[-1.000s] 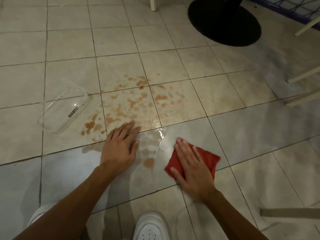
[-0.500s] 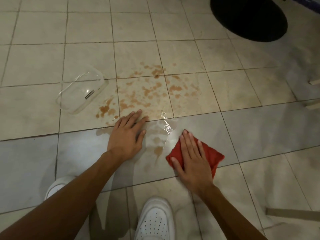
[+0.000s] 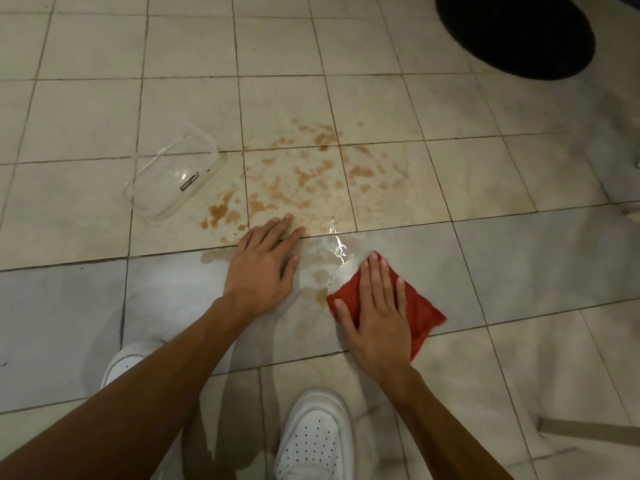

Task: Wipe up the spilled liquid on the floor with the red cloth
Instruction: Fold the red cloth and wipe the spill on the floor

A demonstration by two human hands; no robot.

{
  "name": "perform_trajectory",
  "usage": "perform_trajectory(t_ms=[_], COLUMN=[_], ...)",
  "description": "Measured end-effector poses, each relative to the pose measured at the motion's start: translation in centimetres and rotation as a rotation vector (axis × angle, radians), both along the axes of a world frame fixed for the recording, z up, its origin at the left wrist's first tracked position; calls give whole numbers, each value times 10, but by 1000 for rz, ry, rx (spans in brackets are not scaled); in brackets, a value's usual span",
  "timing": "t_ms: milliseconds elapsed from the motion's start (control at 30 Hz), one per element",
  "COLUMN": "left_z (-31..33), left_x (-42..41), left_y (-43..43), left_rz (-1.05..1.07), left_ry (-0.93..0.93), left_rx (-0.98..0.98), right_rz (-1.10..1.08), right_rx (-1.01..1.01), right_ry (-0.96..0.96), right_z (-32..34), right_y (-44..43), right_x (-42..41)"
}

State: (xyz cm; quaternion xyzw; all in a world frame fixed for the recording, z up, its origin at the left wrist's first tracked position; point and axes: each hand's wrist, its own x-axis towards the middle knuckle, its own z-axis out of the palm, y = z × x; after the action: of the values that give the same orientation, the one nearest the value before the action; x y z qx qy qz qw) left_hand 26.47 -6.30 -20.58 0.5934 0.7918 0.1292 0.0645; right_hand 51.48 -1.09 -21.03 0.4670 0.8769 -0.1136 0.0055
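Observation:
Brown spilled liquid lies in spots and streaks across the pale floor tiles, with a wet shiny patch nearer me. My right hand presses flat on the folded red cloth, fingers straight, at the near right edge of the wet patch. To its left, my left hand rests flat on the floor, fingertips touching the near edge of the brown spots. It holds nothing.
A clear plastic container lies tipped on the floor left of the spill. A black round base sits at the far right. My white shoes stand just below the hands. A pale strip lies at the lower right.
My right hand has slid the red cloth forward toward the shiny wet patch. My left hand stays flat in place. The view has tilted down and left.

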Motion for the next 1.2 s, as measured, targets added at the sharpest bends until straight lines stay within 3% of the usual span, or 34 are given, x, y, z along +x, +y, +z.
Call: perform_trajectory(t_ms=[233,400,667,867,1100,1200], left_z=[0,-2,-1,-1,-4,-3], left_x=[-6,-11,-12,-12,-8,-9], left_y=[-1,-4,-8,-9,-10,-11], left_rz=[-23,-54,-50,-62,-47,-54], left_ry=[-16,-23,-39,-48,-46,-47], left_rx=[6,2,4,16,40,36], right_rz=[111,432,139,480,175,328], right_rx=[-62,-10,31,-13,11,-9], right_ry=[19,-33,-8,-47,-28,-51], right_z=[7,11,6,14,6,9], right_y=[-13,14,-11,-18,-3,-13], right_x=[23,35,4,24,6,-8])
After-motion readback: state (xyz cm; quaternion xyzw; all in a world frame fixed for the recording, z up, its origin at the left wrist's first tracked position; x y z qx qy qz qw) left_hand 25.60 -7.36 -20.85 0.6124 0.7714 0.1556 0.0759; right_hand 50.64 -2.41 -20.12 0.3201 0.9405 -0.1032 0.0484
